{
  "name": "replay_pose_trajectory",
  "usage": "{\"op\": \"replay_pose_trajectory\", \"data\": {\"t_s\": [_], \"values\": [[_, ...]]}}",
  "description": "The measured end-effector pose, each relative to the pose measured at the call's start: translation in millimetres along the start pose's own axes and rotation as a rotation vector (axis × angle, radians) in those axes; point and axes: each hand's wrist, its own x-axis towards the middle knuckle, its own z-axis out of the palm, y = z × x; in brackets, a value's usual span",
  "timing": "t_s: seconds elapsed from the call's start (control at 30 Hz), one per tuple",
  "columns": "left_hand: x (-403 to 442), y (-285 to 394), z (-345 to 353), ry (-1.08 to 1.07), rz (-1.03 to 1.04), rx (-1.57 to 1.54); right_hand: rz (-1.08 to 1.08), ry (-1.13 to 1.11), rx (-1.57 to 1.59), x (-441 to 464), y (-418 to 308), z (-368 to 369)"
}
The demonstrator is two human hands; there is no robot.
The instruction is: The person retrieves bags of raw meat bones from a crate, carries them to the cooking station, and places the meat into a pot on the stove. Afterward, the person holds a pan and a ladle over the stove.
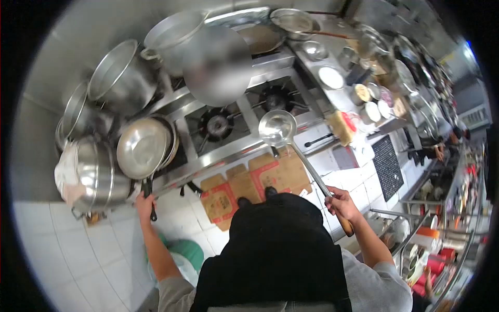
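Note:
My left hand [145, 204] is closed round the black handle of a frying pan [143, 147] at the left of the stove. That pan rests on top of other pans [170, 136], whose rims show beneath it. In my right hand [341, 202] is a long metal ladle [277, 127] with a wooden handle end. The ladle's bowl hangs in front of the stove's burners [217, 124], and I cannot make out any contents in it.
Large pots [123, 78] line the stove's left and back, with a stacked steamer [96, 174] nearest. A counter at the right holds a white plate [331, 77] and several small containers [361, 93]. Cardboard [280, 174] lies by my feet. A person [436, 153] stands far right.

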Motion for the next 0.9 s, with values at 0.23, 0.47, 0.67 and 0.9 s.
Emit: {"op": "replay_pose_trajectory", "data": {"t_s": [0.23, 0.47, 0.67, 0.9], "values": [[44.5, -21.8, 7.4, -0.07, -0.062, 0.082, -0.191, 0.326, 0.037, -11.1, -38.8, -27.7], [64.3, -91.4, 23.7, 0.233, 0.246, 0.711, -0.414, 0.524, -0.325, 77.3, -112.2, -86.1], [-22.1, -55.3, 60.5, 0.538, 0.161, 0.749, -0.612, 0.758, -1.012, 201.8, -164.6, -172.2], [-218.4, -129.8, 157.1, 0.159, -0.291, 0.548, -0.682, 0.756, -1.23, 329.5, -185.8, -242.2]]}}
